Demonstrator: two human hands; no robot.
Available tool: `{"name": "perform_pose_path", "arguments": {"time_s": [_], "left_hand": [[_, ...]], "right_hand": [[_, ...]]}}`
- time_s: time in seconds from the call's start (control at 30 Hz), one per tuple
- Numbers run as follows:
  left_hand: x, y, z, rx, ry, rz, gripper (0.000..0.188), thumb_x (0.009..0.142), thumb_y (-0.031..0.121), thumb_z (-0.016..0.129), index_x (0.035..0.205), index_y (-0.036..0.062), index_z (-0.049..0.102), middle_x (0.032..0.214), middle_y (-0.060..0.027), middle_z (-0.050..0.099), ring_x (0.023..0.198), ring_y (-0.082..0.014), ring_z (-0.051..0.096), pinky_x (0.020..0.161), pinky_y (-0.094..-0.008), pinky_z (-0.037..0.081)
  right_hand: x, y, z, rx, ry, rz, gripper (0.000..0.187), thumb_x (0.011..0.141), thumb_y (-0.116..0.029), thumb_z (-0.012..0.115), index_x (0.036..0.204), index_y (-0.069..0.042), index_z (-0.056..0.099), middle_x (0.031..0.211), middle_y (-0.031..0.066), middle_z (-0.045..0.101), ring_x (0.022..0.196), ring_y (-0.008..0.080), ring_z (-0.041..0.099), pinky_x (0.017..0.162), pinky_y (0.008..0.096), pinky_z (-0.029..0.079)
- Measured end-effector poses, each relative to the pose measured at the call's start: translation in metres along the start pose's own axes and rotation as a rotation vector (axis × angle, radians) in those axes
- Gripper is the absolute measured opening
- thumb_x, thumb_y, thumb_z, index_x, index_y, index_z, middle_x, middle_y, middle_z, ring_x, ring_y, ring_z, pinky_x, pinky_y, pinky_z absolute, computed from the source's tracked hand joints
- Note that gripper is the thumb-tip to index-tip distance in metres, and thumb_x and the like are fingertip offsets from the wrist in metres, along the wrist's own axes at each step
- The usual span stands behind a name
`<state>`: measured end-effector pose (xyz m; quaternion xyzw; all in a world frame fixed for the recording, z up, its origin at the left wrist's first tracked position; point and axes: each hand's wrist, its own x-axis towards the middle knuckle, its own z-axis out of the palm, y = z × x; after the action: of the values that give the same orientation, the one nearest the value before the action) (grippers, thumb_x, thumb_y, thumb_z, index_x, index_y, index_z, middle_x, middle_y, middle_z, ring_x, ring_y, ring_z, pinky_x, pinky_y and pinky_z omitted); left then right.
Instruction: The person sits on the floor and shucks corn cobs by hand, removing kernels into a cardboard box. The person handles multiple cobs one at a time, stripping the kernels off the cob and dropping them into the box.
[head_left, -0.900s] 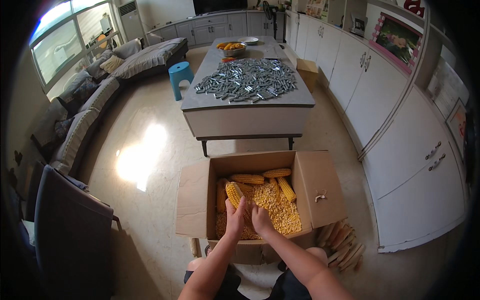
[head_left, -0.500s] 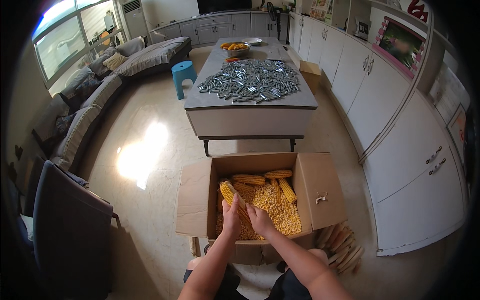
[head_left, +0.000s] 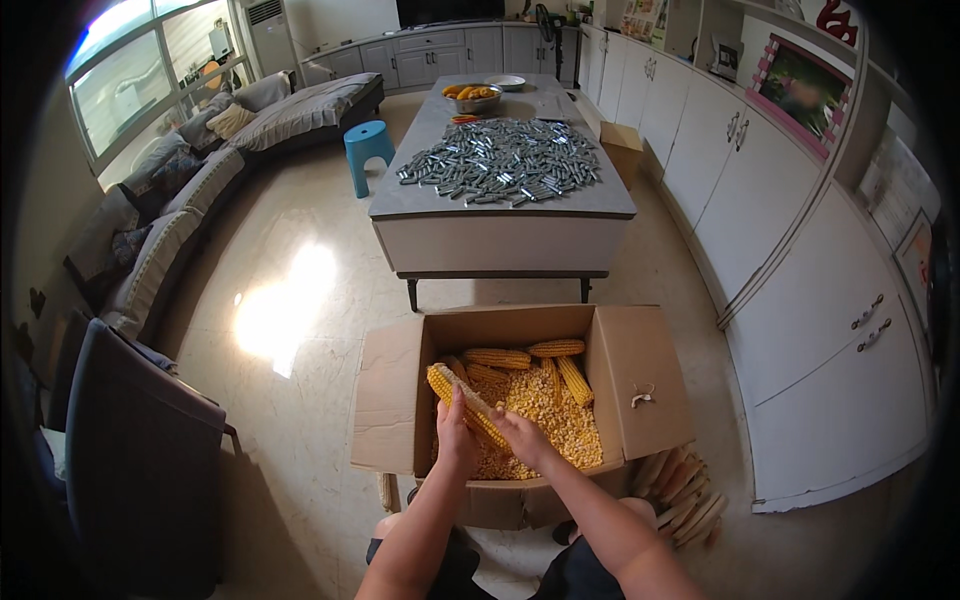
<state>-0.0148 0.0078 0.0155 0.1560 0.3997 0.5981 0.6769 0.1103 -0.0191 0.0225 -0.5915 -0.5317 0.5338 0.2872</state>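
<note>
A partly stripped corn cob (head_left: pixel 441 383) slants over the open cardboard box (head_left: pixel 640 375), yellow kernels on its left side and a bare pale strip along its right. My left hand (head_left: pixel 457 440) is closed around its middle. At the lower end, my right hand (head_left: pixel 524 441) presses against the bare side with its thumb and fingers; part of its grip is hidden. Below both hands, loose corn kernels (head_left: pixel 545 425) cover the box bottom. Several ears of corn (head_left: pixel 575 382) lie against the far and right inner walls.
Bare cobs (head_left: pixel 690 495) are heaped on the floor right of the box. Beyond it stands a grey table (head_left: pixel 500 240) covered with many small metallic cylinders (head_left: pixel 500 160) and a bowl of yellow-orange pieces (head_left: pixel 471 98). A dark chair (head_left: pixel 145 460) stands left, white cabinets (head_left: pixel 830 370) right.
The cob has swung slightly left, showing more of its bare strip. My right hand has shifted a little right, its fingers straighter along the cob.
</note>
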Motion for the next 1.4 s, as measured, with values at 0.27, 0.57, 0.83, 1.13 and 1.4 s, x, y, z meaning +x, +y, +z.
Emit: {"name": "perform_pose_path", "arguments": {"time_s": [0.27, 0.57, 0.83, 1.13, 1.4], "left_hand": [[0.003, -0.005, -0.004, 0.157, -0.037, 0.133, 0.028, 0.089, 0.030, 0.051, 0.105, 0.0091, 0.043, 0.092, -0.0017, 0.048, 0.082, -0.0122, 0.048, 0.073, -0.0283, 0.042], [0.010, 0.003, -0.009, -0.130, 0.000, 0.022, 0.028, 0.089, 0.032, 0.051, 0.105, 0.0099, 0.045, 0.092, -0.0026, 0.050, 0.084, -0.0154, 0.050, 0.074, -0.0315, 0.043], [0.006, 0.005, -0.006, -0.005, 0.001, 0.082, 0.028, 0.088, 0.031, 0.053, 0.104, 0.0103, 0.044, 0.091, -0.0018, 0.049, 0.084, -0.0130, 0.048, 0.071, -0.0300, 0.042], [0.009, 0.004, -0.008, -0.092, 0.000, 0.069, 0.027, 0.089, 0.031, 0.051, 0.104, 0.0095, 0.045, 0.092, -0.0021, 0.049, 0.086, -0.0147, 0.048, 0.076, -0.0315, 0.042], [0.022, -0.003, -0.026, -0.207, -0.049, -0.018, 0.030, 0.089, 0.034, 0.051, 0.105, 0.0100, 0.046, 0.093, -0.0019, 0.050, 0.086, -0.0159, 0.049, 0.076, -0.0349, 0.043]], "right_hand": [[0.005, 0.009, 0.011, 0.038, 0.165, 0.026, 0.052, 0.092, -0.043, 0.036, 0.081, 0.003, 0.057, 0.058, 0.0025, 0.046, 0.064, 0.0137, 0.049, 0.061, 0.0300, 0.039], [-0.002, 0.003, 0.006, 0.194, 0.016, -0.022, 0.055, 0.091, -0.049, 0.036, 0.114, -0.001, 0.051, 0.071, -0.0009, 0.046, 0.061, 0.0118, 0.046, 0.068, 0.0263, 0.041], [0.003, 0.018, 0.014, 0.252, 0.066, -0.139, 0.047, 0.092, -0.045, 0.037, 0.095, -0.001, 0.054, 0.066, -0.0030, 0.040, 0.058, 0.0096, 0.044, 0.059, 0.0250, 0.043], [-0.001, 0.009, 0.005, 0.688, -0.043, 0.122, 0.049, 0.091, -0.048, 0.035, 0.091, -0.002, 0.055, 0.063, 0.0024, 0.051, 0.058, 0.0105, 0.054, 0.048, 0.0249, 0.044], [-0.002, 0.010, 0.011, 0.453, -0.078, -0.041, 0.050, 0.091, -0.050, 0.034, 0.097, -0.003, 0.051, 0.064, 0.0016, 0.052, 0.050, 0.0091, 0.051, 0.048, 0.0214, 0.043]]}}
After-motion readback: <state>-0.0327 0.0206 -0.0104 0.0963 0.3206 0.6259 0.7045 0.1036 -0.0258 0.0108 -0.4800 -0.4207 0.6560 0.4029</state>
